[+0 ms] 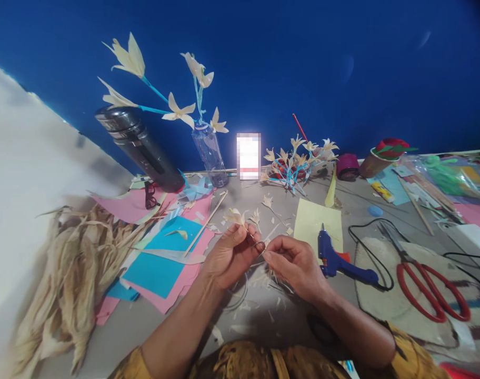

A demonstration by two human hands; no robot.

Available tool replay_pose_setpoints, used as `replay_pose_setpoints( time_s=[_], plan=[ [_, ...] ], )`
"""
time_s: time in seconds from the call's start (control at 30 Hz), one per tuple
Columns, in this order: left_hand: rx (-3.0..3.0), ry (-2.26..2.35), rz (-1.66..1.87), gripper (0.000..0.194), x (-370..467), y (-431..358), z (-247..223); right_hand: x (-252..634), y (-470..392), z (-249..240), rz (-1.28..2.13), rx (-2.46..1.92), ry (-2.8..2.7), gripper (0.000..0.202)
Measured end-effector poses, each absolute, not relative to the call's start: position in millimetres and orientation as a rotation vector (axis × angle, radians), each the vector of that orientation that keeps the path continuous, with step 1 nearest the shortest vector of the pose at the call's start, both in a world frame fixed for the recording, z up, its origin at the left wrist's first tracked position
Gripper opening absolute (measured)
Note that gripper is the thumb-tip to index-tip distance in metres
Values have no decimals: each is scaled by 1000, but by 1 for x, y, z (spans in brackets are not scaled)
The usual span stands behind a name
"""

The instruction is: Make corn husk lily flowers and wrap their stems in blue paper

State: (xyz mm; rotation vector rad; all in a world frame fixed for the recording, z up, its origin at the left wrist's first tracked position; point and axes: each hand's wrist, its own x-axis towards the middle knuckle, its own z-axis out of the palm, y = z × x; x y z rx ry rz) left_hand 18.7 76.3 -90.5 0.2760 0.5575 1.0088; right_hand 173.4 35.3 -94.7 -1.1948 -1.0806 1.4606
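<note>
My left hand [232, 250] pinches the base of a pale corn-husk flower [235, 217] between thumb and fingers. Close beside it, my right hand [293, 263] has its thumb and forefinger pressed together on a thin wire [259, 246] that runs from below the flower. The two hands nearly meet over the middle of the table. Just beyond the fingers lie another small husk flower [267, 201] on a stem and several husk scraps. A loose coil of wire [238, 300] shows under my left wrist.
A blue glue gun [342, 266] and red-handled scissors [429, 284] lie at the right. Dried corn husks [66, 279] and coloured paper [157, 273] cover the left. Behind stand a black flask [145, 150], a plastic bottle [210, 158] with husk flowers, and a flower bunch [293, 168].
</note>
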Motion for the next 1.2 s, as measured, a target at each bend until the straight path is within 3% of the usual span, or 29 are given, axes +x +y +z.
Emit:
replay_pose_setpoints(
  time_s=[0.47, 1.2],
  plan=[
    [327, 652, 1029, 31, 19, 76, -88, 173, 35, -90, 1266, -1292, -1197, 18],
    [339, 618, 1003, 28, 30, 68, -99, 169, 33, -94, 1129, -1297, -1193, 17]
  ],
)
